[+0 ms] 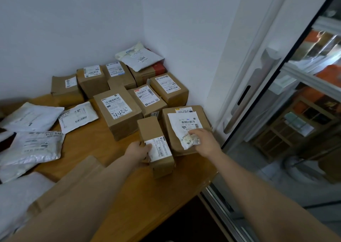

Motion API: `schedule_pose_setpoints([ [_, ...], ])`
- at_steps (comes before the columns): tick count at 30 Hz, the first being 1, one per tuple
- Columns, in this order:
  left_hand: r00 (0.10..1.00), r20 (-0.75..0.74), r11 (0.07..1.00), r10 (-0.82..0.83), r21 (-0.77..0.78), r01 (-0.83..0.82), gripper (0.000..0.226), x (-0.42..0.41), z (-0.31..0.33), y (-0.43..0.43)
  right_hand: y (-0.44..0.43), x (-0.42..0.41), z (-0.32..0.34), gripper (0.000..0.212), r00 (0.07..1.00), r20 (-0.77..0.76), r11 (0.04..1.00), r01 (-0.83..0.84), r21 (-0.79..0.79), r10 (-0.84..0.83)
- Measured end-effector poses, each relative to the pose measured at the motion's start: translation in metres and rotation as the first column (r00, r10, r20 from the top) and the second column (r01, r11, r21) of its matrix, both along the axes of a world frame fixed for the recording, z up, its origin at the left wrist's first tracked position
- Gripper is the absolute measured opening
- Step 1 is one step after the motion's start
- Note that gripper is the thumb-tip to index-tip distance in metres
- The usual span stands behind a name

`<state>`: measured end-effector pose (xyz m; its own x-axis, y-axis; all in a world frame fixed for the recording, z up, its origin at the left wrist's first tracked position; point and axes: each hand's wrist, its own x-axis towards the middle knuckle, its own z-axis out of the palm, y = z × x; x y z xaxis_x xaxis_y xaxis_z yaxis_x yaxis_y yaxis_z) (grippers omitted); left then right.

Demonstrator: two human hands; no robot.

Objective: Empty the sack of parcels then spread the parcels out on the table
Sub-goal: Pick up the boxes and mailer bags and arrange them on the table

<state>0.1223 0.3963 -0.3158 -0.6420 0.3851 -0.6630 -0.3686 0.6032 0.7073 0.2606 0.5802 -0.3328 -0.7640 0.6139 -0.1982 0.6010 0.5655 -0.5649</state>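
Wooden tabletop, parcels largely spread out: left hand grips a narrow box, right hand pinches a white mailer; these last placings apparently remain.

The picture's left edge is cutting off the grey mailers. The narrow box is hiding the fingers of the left hand. Small label print is blurring.

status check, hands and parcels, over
Left hand grips narrow box near table edge. Right hand on crumpled label of flat box, grip unclear. Boxes packed close behind, mailers left.
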Motion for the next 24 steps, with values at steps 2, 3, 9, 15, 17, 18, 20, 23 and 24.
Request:
schedule_pose_setpoints([
  [2,0.999,-0.03,0.999,0.018,0.045,-0.016,0.029,0.001,0.001,0.007,0.001,0.003,-0.001,0.055,0.999,-0.024,1.0,0.023,0.008,-0.023],
  [3,0.998,-0.056,0.999,0.014,0.049,-0.011,0.029,0.002,0.002,0.01,0.001,0.006,-0.001,0.054,0.999,-0.036,0.999,0.032,0.017,-0.031],
  [9,0.994,-0.108,0.999,-0.01,0.048,0.015,0.029,0.005,0.004,0.018,-0.004,0.03,-0.002,0.049,0.981,-0.149,0.975,0.15,0.166,-0.126],
  [15,0.935,-0.114,0.937,-0.337,-0.139,0.321,0.135,0.011,0.006,0.024,-0.017,0.033,0.008,0.046,0.947,-0.256,0.962,0.234,0.14,-0.194],
  [17,0.912,-0.195,0.93,-0.361,-0.148,0.336,0.129,0.014,0.005,0.03,-0.022,0.035,0.012,0.045,0.948,-0.244,0.957,0.247,0.151,-0.206],
  [18,0.906,-0.227,0.933,-0.357,-0.132,0.334,0.124,0.013,0.006,0.031,-0.025,0.035,0.014,0.044,0.947,-0.241,0.955,0.253,0.155,-0.212],
  [20,0.885,-0.261,0.922,-0.386,-0.12,0.367,0.115,0.009,0.003,0.029,-0.035,0.03,0.021,0.043,0.948,-0.249,0.96,0.238,0.15,-0.196],
  [23,0.846,-0.356,0.918,-0.396,-0.158,0.364,0.084,-0.01,0.006,0.008,-0.061,0.006,0.034,0.04,0.955,-0.279,0.978,0.145,0.151,-0.099],
  [24,0.823,-0.408,0.919,-0.394,-0.188,0.346,0.075,-0.019,0.009,-0.003,-0.072,-0.005,0.037,0.038,0.959,-0.28,0.984,0.096,0.153,-0.05],
])
